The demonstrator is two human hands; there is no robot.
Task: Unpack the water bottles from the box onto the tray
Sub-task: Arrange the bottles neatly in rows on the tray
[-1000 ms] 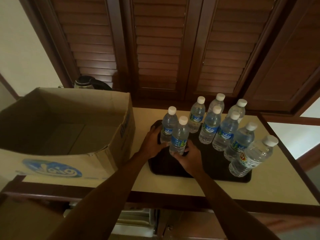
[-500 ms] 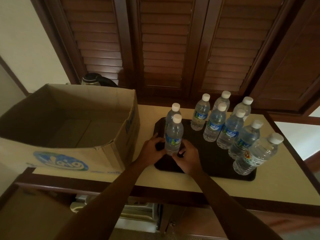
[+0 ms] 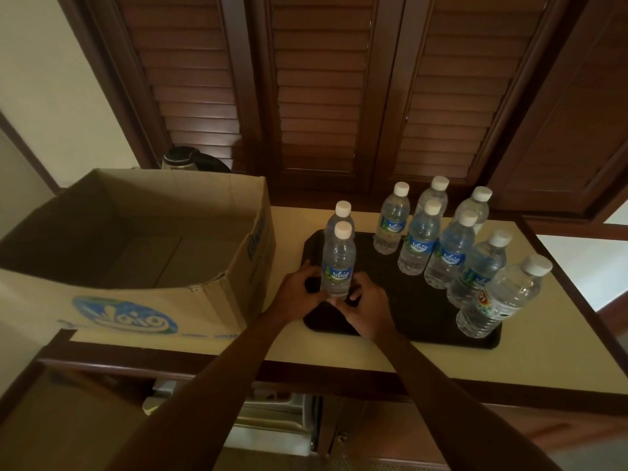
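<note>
A dark tray (image 3: 411,300) lies on the cream counter. Several clear water bottles with white caps stand on it, most in rows at the right (image 3: 419,243). At the tray's left, one bottle (image 3: 337,266) stands upright in front of another bottle (image 3: 341,215). My left hand (image 3: 299,294) and my right hand (image 3: 365,305) hold the base of the front bottle from either side, fingers curled round it. The open cardboard box (image 3: 142,300) sits at the left, and the part of its inside that I can see holds no bottles.
A dark kettle (image 3: 185,159) stands behind the box. Brown louvred shutters (image 3: 323,96) close off the back. The counter's wooden front edge (image 3: 306,368) runs below the tray. One bottle with a different label (image 3: 499,300) stands at the tray's right front corner.
The front left bottle has been slid leftward and toward me, now lined up before the other one. Both hands stayed at its base.
</note>
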